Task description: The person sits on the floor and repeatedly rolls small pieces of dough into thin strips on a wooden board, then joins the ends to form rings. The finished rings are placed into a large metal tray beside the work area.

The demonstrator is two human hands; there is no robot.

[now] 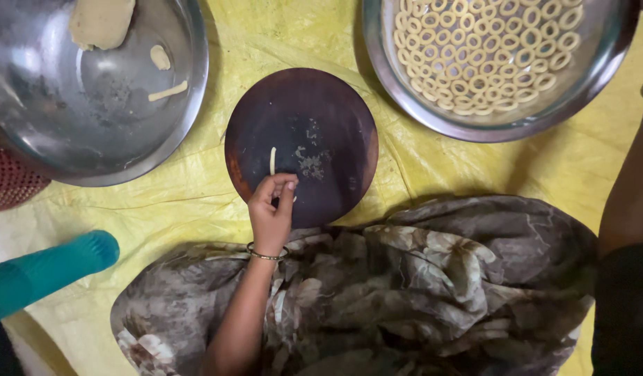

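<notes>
The left hand (271,209) is resting on the near edge of the round dark board (300,143), fingertips (285,186) pinched narrow; whether they are gripping anything cannot be told. The thin dough strip (272,161) is lying on the board just beyond the fingertips, its long axis running away from the person. The right hand is lying outside the view. A steel bowl (506,129) of dough rings (485,56) is sitting beyond the board to the right; a steel basin (92,104) with a dough lump (101,22) is sitting to the left.

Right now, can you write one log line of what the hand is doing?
hand: pinching a dough strip | on: round dark board | left bowl: dough lump | right bowl: dough rings | other hand: not seen
</notes>
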